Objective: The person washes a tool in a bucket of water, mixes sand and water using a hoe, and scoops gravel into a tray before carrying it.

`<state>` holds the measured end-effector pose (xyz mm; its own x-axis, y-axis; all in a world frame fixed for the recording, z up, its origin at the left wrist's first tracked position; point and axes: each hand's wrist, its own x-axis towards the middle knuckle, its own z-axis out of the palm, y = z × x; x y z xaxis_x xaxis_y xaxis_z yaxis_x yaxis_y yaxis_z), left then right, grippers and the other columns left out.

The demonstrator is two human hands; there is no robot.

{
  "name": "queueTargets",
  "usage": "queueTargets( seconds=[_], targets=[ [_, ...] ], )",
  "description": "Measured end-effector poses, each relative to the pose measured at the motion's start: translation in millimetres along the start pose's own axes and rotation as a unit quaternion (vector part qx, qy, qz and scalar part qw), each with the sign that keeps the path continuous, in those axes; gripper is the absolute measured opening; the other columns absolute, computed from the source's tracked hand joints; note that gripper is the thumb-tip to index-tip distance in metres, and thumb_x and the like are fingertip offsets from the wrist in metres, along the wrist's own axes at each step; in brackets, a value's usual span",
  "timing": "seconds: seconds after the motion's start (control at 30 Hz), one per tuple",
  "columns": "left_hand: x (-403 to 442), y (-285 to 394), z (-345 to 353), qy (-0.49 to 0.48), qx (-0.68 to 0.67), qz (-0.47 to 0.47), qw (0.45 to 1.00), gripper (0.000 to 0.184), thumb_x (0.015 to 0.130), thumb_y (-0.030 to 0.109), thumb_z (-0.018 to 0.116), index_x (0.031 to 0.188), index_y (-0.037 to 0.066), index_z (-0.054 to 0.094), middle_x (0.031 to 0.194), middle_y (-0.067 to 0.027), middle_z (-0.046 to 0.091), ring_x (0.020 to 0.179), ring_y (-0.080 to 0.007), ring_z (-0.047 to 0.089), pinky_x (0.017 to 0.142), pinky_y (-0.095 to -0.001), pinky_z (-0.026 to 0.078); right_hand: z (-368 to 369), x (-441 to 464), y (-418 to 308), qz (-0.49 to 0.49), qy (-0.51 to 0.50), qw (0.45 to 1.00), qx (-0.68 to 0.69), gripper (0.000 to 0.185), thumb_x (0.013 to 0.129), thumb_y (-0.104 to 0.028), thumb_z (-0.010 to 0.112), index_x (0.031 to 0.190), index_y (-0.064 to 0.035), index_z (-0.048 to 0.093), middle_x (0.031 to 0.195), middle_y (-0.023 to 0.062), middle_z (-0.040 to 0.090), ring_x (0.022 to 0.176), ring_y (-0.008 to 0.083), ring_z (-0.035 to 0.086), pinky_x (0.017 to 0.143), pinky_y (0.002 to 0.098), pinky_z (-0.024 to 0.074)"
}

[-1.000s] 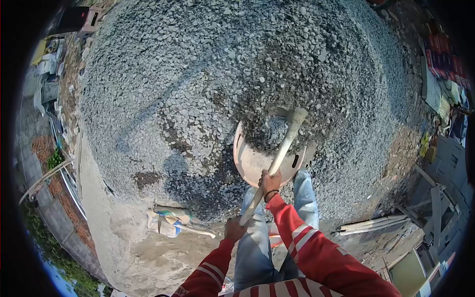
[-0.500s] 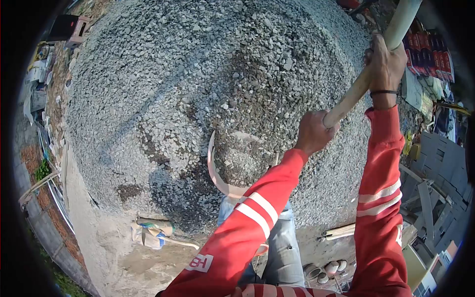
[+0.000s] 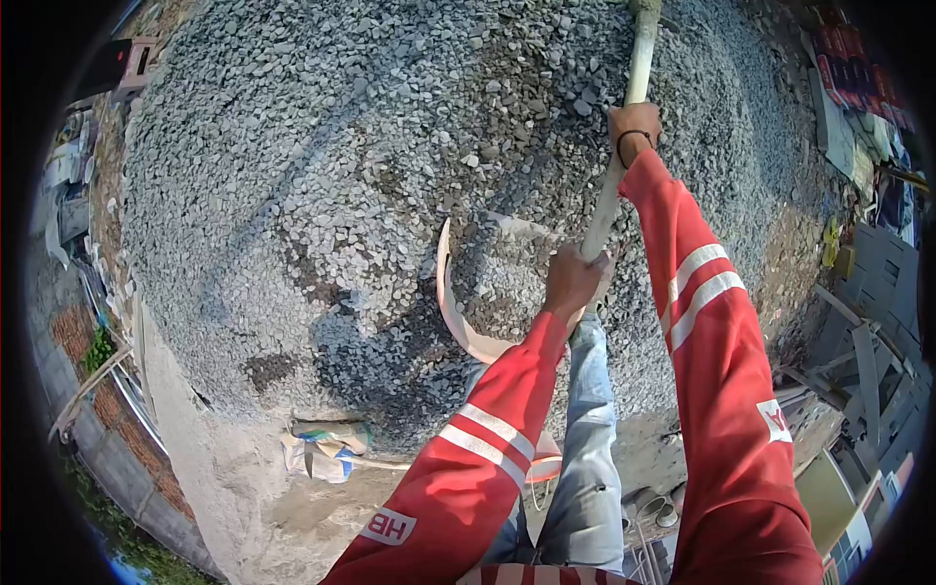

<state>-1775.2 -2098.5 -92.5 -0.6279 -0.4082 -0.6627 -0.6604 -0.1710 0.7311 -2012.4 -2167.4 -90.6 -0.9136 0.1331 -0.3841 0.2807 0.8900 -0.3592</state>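
My left hand [image 3: 573, 281] is closed around the lower end of a long pale wooden tool handle [image 3: 641, 63]. Farther up the same handle, my right hand [image 3: 634, 129] grips it, a dark band at its wrist. The handle runs up to the top edge of the view, where the tool's head cannot be made out. Below and left of my hands, a shallow pan with a curved pale rim [image 3: 451, 310] lies against the pile, gravel inside it. My left sleeve hides part of the pan. Grey gravel [image 3: 253, 166] spreads all around.
A crumpled sack [image 3: 317, 458] lies on the ground at lower left. Grey boards [image 3: 882, 322] and stacked red packages [image 3: 853, 68] stand at the right. Along the left edge runs a brick strip [image 3: 73, 336]. My legs [image 3: 585, 439] are close behind the pan.
Both hands have swung the handle leftward from the upper right, so it now stands steeper. My right hand moved left and slightly down; my left hand came lower, nearer the pan.
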Motion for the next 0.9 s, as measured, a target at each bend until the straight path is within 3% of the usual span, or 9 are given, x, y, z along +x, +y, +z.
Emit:
queueTargets(
  seconds=[0.23,0.3,0.43,0.5,0.57,0.63,0.73,0.83,0.9],
  targets=[
    [-74,-50,-67,-0.040,0.000,-0.063,0.997,0.038,0.082,0.032,0.066,0.076,-0.005,0.066,0.059,-0.0193,0.060,0.055,-0.0287,0.062,0.053,-0.0416,0.047,54,-78,45,0.032,-0.059,0.996,0.056,0.040,0.073,-0.015,0.072,0.107,0.0008,0.061,0.106,0.0243,0.065,0.099,0.0369,0.065,0.086,0.0426,0.0535],
    [-97,-74,-64,-0.009,0.022,-0.015,1.000,0.031,0.083,0.028,0.066,0.071,0.000,0.063,0.054,-0.0072,0.054,0.049,-0.0149,0.051,0.048,-0.0368,0.040,47,-112,65,0.030,-0.051,0.996,0.062,0.036,0.072,-0.013,0.070,0.103,0.0025,0.060,0.103,0.0260,0.065,0.097,0.0388,0.065,0.085,0.0441,0.0535],
    [-166,-125,-65,-0.005,0.100,-0.047,0.994,0.034,0.082,0.031,0.066,0.077,-0.003,0.064,0.054,-0.0133,0.054,0.050,-0.0281,0.056,0.053,-0.0433,0.042,54,-180,131,0.003,-0.059,0.995,0.077,0.034,0.073,-0.012,0.068,0.099,0.0055,0.055,0.094,0.0281,0.064,0.091,0.0445,0.063,0.080,0.0468,0.0511],
    [-203,-159,-69,0.053,0.160,0.036,0.985,0.036,0.081,0.034,0.067,0.080,-0.002,0.066,0.061,-0.0177,0.059,0.059,-0.0365,0.060,0.058,-0.0456,0.046,60,-223,167,-0.020,-0.050,0.991,0.122,0.033,0.072,-0.012,0.070,0.095,0.0047,0.054,0.083,0.0257,0.063,0.081,0.0423,0.064,0.074,0.0456,0.0502],
    [-259,-174,-71,0.113,0.132,0.003,0.985,0.036,0.080,0.036,0.067,0.083,0.000,0.068,0.072,-0.0209,0.062,0.072,-0.0418,0.061,0.064,-0.0478,0.048,68,-269,211,-0.005,-0.081,0.980,0.180,0.029,0.071,-0.007,0.069,0.092,0.0035,0.052,0.072,0.0188,0.060,0.064,0.0347,0.062,0.064,0.0414,0.0503],
    [-303,-226,-81,0.011,0.304,-0.152,0.940,0.033,0.079,0.035,0.068,0.085,0.002,0.068,0.076,-0.0203,0.064,0.075,-0.0407,0.061,0.069,-0.0497,0.047,49,-314,241,0.146,-0.256,0.881,0.371,0.027,0.080,-0.002,0.061,0.101,0.0002,0.045,0.065,0.0086,0.056,0.050,0.0200,0.057,0.045,0.0342,0.0473],
    [-355,-227,-69,0.039,0.433,-0.081,0.897,0.032,0.077,0.036,0.069,0.090,0.007,0.069,0.079,-0.0149,0.067,0.076,-0.0359,0.064,0.076,-0.0480,0.049,37,-350,289,0.186,-0.303,0.814,0.458,0.025,0.083,0.000,0.058,0.101,-0.0030,0.042,0.063,0.0059,0.052,0.045,0.0157,0.052,0.040,0.0305,0.0467],
    [-365,-207,-34,0.032,0.328,-0.168,0.929,0.032,0.076,0.036,0.070,0.091,0.008,0.069,0.082,-0.0146,0.067,0.079,-0.0377,0.062,0.079,-0.0469,0.047,-2,-330,304,0.166,-0.295,0.836,0.432,0.023,0.083,0.001,0.058,0.097,-0.0036,0.041,0.065,0.0059,0.052,0.046,0.0161,0.054,0.039,0.0302,0.0461],
    [-326,-187,11,0.057,0.275,-0.016,0.960,0.032,0.075,0.037,0.069,0.091,0.009,0.069,0.080,-0.0148,0.067,0.075,-0.0404,0.060,0.077,-0.0497,0.047,-54,-278,283,0.116,-0.248,0.854,0.442,0.022,0.084,0.001,0.058,0.096,-0.0047,0.041,0.065,0.0050,0.051,0.046,0.0152,0.052,0.039,0.0289,0.0445]
  ],
)
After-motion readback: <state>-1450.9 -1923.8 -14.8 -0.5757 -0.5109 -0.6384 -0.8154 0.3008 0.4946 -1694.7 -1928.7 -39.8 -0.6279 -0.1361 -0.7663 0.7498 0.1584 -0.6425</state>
